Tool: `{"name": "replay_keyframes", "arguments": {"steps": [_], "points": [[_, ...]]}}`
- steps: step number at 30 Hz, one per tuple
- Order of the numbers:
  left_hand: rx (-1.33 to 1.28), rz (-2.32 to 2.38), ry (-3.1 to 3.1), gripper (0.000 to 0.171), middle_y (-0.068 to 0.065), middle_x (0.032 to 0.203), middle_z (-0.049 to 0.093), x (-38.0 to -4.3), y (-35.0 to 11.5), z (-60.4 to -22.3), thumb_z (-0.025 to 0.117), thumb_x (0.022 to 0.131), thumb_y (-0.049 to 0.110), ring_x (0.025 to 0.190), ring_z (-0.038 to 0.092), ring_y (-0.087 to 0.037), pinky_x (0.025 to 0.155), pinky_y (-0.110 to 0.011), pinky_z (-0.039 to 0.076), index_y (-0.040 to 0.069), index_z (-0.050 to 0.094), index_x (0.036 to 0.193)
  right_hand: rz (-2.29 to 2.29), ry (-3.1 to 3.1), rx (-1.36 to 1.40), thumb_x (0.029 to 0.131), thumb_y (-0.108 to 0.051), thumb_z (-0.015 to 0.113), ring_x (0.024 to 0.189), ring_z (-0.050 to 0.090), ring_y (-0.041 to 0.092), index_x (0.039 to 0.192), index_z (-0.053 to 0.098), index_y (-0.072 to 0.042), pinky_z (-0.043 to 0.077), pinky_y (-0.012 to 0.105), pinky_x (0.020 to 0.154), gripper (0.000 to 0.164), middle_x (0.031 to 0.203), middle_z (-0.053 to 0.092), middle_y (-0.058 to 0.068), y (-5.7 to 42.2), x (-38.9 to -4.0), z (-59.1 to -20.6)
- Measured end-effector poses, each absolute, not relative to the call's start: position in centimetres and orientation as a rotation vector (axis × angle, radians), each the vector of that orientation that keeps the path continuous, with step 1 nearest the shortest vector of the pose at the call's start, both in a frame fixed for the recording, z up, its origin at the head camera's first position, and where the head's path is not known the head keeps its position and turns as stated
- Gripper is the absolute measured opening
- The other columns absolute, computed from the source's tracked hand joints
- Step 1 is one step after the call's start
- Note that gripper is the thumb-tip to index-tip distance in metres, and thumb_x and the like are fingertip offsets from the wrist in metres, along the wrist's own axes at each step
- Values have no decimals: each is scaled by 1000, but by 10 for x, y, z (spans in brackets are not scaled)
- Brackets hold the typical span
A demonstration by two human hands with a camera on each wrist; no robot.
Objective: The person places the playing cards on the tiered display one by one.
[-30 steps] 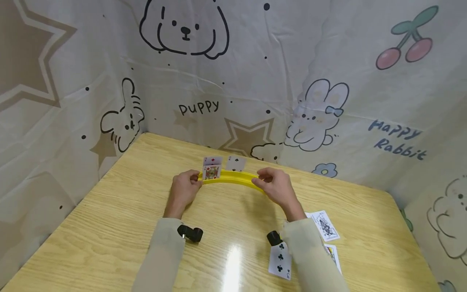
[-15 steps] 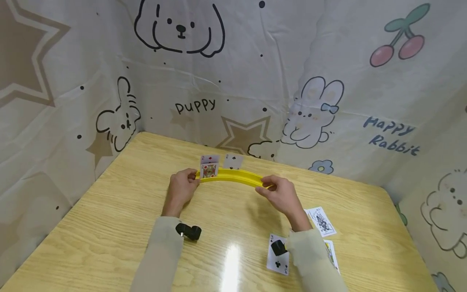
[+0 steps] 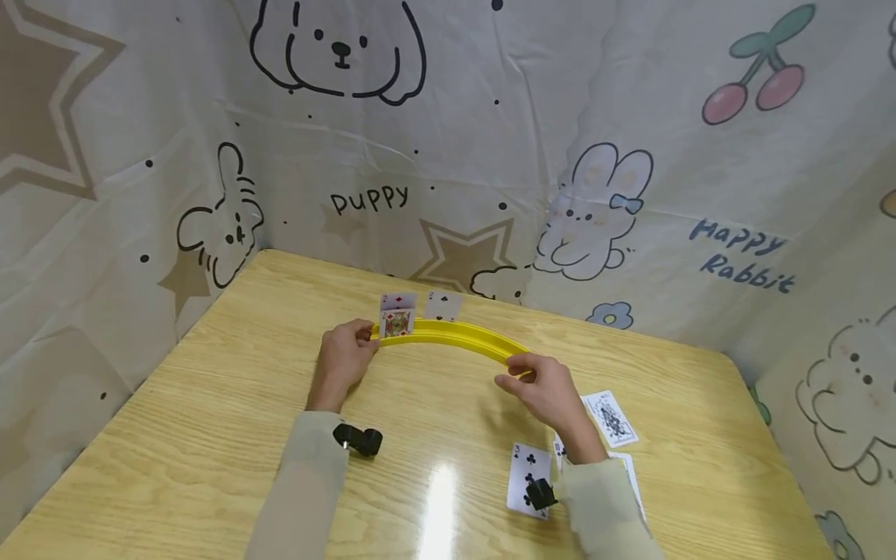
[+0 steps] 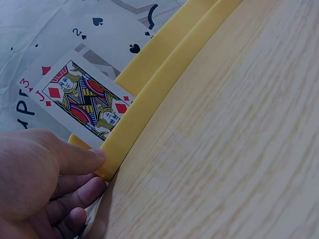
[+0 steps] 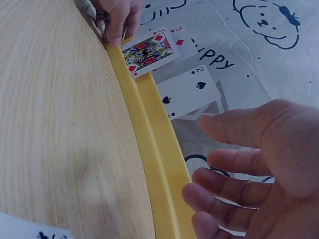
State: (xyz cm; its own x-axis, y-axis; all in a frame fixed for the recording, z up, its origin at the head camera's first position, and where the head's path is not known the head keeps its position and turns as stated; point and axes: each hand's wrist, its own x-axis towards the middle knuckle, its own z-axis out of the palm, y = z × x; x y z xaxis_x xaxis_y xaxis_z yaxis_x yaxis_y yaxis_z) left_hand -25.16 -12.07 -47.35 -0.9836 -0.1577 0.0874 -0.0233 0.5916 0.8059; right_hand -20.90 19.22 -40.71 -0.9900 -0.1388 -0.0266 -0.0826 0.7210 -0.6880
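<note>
A curved yellow card holder [image 3: 455,333] lies on the wooden table, toward its back. My left hand [image 3: 345,354] pinches its left end, the thumb in front in the left wrist view. In the holder's left part stands a jack of diamonds [image 4: 87,102], with a three of diamonds [image 4: 44,69] partly hidden behind it. To their right a two of spades [image 5: 192,89] stands in the back slot. My right hand [image 3: 549,389] hovers by the holder's right end, its fingers spread and holding nothing in the right wrist view.
Face-up on the table at the right lie a three of clubs [image 3: 520,470] and a card with a black-and-white figure [image 3: 610,418]. My right forearm partly covers other cards. A printed cloth [image 3: 336,148] hangs along the table's back and sides.
My right hand has moved right and toward me along the holder, uncovering more of its right part, and its fingers have opened. My left hand keeps its pinch on the left end.
</note>
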Motion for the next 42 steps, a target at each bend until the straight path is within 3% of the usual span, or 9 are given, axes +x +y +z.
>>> {"name": "replay_keyframes", "arguments": {"steps": [25, 42], "points": [[158, -1369, -2662, 34, -17, 107, 70, -252, -121, -474, 72, 92, 9, 96, 67, -26, 84, -40, 55, -2, 67, 123, -1014, 2846, -93, 90, -25, 77, 92, 64, 21, 119, 69, 0, 55, 35, 75, 39, 112, 69, 9, 211, -167, -417], [184, -1389, -2668, 35, -17, 110, 69, -251, -119, -473, 71, 93, 9, 99, 66, -27, 86, -41, 54, -1, 66, 125, -1017, 2842, -28, 88, -21, 79, 90, 68, 22, 115, 71, -1, 56, 37, 74, 35, 104, 70, 7, 223, -149, -429]]}}
